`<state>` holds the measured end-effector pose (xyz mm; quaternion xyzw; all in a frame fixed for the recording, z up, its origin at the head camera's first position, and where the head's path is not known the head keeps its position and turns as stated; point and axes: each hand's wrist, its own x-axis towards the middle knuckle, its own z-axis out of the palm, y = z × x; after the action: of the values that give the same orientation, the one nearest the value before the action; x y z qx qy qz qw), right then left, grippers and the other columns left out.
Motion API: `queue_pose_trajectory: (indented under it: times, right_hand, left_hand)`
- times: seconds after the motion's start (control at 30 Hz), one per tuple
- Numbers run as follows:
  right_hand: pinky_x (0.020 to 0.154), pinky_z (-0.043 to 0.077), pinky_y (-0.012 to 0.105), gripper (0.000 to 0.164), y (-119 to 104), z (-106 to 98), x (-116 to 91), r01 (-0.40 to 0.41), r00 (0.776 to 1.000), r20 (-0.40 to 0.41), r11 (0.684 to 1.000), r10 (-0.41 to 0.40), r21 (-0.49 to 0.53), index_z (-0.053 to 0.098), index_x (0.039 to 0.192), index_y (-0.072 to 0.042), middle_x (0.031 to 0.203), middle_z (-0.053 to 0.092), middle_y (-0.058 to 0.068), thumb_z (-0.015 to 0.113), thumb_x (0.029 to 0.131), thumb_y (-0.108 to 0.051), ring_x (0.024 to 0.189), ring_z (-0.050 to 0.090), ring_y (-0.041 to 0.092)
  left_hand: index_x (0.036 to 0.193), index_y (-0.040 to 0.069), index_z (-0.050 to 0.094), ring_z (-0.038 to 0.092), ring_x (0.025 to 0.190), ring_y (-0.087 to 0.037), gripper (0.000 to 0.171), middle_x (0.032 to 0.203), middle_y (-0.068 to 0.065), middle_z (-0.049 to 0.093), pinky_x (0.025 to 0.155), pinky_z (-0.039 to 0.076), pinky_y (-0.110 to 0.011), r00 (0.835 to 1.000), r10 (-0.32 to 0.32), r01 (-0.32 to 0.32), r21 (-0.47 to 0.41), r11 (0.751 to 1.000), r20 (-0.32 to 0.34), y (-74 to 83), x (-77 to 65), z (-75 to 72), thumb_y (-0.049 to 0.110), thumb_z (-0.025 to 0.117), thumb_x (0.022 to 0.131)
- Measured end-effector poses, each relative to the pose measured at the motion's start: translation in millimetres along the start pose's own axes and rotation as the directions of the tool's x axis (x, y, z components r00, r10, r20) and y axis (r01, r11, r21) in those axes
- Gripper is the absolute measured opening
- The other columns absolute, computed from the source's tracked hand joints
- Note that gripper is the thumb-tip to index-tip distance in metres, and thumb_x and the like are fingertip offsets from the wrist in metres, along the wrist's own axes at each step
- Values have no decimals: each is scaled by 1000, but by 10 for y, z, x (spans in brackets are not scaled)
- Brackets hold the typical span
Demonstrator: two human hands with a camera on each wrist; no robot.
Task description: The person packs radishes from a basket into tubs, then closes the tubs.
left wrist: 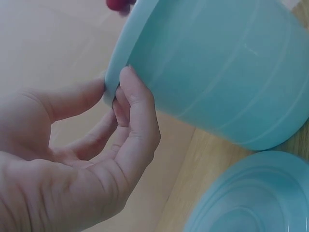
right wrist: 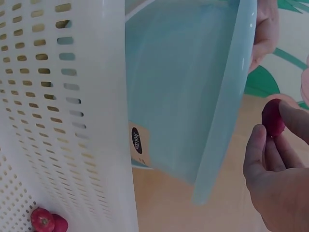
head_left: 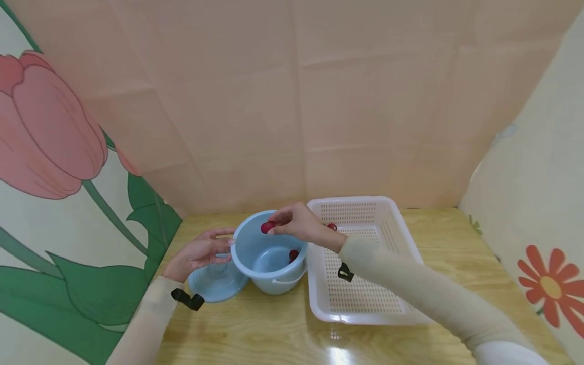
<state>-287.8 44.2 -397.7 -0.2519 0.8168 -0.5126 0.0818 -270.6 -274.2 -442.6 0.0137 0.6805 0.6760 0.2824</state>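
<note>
A light-blue bucket [head_left: 270, 286] stands upright on the table. My left hand [head_left: 206, 252] pinches its rim at the left, thumb on one side and fingers on the other in the left wrist view. Above the bucket's opening, my right hand [head_left: 298, 223] holds a small dark-red round fruit [right wrist: 273, 118] between thumb and fingertips. Another red fruit [head_left: 294, 256] lies inside the bucket, against its right side. To the right is a white perforated basket [head_left: 317, 304], with red fruits [right wrist: 42, 220] at its far side, partly hidden by my right hand in the head view.
A round blue lid [head_left: 214, 284] lies on the wooden table [head_left: 255, 334], left of the bucket and under my left hand. The bucket's white handle [head_left: 289, 280] hangs down at its front. A peach-coloured sheet [head_left: 296, 126] rises behind, with painted walls at both sides.
</note>
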Motion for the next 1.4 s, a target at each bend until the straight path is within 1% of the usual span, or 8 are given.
queue_pose_trajectory:
  times: [0.13,0.3,0.6,0.77,0.93,1.07,1.23,1.4]
  right_hand:
    - [84,62,25,32,53,69,53,10,1000,8,1000,-10,12,80,114,-2,107,82,14,89,85,-12,96,78,15]
    - [84,62,25,31,122,141,132,18,1000,10,1000,-18,-25,80,114,-4,106,82,11,88,86,-14,95,77,13]
    - [86,63,28,32,152,239,216,9,1000,-5,1000,-9,-20,80,116,-5,109,81,12,88,87,-15,99,77,18]
    - [88,63,30,30,160,276,243,-27,999,-27,999,26,-28,80,115,-7,109,81,10,87,88,-15,99,76,19]
    - [92,62,32,23,157,270,233,-22,998,-66,1000,22,13,79,113,-1,109,81,12,81,91,-9,104,77,22]
    - [87,62,28,17,156,194,190,11,995,-103,999,-7,39,80,108,-1,105,81,12,80,92,-8,97,77,18]
    - [77,61,25,10,211,-26,102,24,985,-172,999,-19,27,81,101,-6,99,81,11,80,93,-10,83,74,11]
    - [75,60,23,12,358,-277,20,3,966,-259,1000,-3,1,81,102,-5,100,81,11,79,94,-13,85,74,13]
  left_hand:
    - [158,8,41,73,95,-14,58,123,-5,73,84,64,-30,1000,1,-1,6,1000,5,-16,9,-9,14,64,105]
    - [158,8,42,73,95,-15,58,121,-5,73,83,64,-30,1000,-5,5,1,1000,-15,-25,10,-19,13,64,105]
    - [160,5,37,73,94,-14,60,119,-4,74,82,64,-29,1000,6,-5,-13,1000,12,-16,18,-28,13,63,106]
    - [159,5,38,73,93,-13,58,115,-4,74,80,64,-28,1000,6,-6,-18,1000,8,-18,25,-16,11,61,106]
    - [158,5,39,73,93,-12,57,114,-4,74,78,64,-27,1000,4,-4,-25,1000,5,-28,41,-10,11,61,106]
    - [159,5,37,73,92,-12,59,117,-4,74,78,64,-27,1000,1,-1,-20,1000,4,-18,32,-7,11,62,106]
    - [160,5,36,72,90,-11,60,117,-5,74,78,64,-27,1000,-2,2,-30,1000,3,-12,15,4,11,61,106]
    - [159,6,37,72,90,-11,58,119,-5,74,79,63,-26,1000,-1,1,-27,1000,3,-10,4,9,11,61,107]
